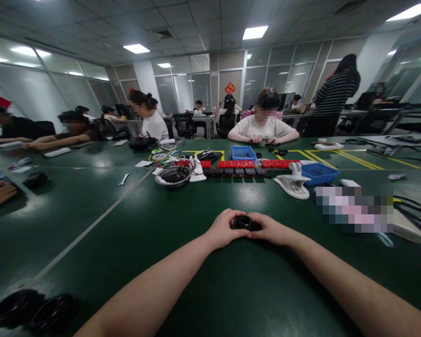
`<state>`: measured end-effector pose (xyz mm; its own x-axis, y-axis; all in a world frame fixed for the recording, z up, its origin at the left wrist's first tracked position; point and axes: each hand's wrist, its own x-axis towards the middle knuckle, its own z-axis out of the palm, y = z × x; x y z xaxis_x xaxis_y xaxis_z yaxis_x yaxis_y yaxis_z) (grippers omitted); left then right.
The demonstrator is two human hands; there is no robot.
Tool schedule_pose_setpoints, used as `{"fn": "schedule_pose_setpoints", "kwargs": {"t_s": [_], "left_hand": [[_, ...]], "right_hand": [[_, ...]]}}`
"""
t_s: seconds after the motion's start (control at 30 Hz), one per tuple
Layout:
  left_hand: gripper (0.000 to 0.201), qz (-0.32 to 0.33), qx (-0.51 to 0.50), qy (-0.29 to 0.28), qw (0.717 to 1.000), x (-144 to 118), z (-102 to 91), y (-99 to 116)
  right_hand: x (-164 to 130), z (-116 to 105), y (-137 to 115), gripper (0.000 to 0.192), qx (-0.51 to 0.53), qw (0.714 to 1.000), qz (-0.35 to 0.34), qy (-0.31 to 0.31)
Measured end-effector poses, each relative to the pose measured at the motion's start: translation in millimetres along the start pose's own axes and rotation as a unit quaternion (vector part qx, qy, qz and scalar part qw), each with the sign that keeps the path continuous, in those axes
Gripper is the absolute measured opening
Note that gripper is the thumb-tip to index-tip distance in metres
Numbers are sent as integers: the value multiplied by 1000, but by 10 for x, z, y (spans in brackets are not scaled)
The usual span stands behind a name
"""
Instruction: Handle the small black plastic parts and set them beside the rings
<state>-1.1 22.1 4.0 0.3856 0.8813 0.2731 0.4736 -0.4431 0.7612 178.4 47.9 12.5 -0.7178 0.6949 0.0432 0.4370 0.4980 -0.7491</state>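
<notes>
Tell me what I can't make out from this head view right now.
- Small black part: mostly covered by the left hand and right hand; its shape is unclear.
- Fingers of both hands: curled around the part, tips hidden.
- Black rings: cut off by the bottom-left edge, blurred.
- Patch on the table at right: pixelated, unreadable.
- Items in the metal bowl: too small to tell.

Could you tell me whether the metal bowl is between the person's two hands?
No, the metal bowl sits farther up the table; the hands hold a small black part.
</notes>
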Motion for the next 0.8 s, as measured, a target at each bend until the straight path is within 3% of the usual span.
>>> {"fn": "schedule_pose_setpoints", "kwargs": {"t_s": [0.8], "left_hand": [[46,-14,-10,3,1000,-10,-2,34]], "right_hand": [[17,35,11,35,6,1000,22,17]]}}
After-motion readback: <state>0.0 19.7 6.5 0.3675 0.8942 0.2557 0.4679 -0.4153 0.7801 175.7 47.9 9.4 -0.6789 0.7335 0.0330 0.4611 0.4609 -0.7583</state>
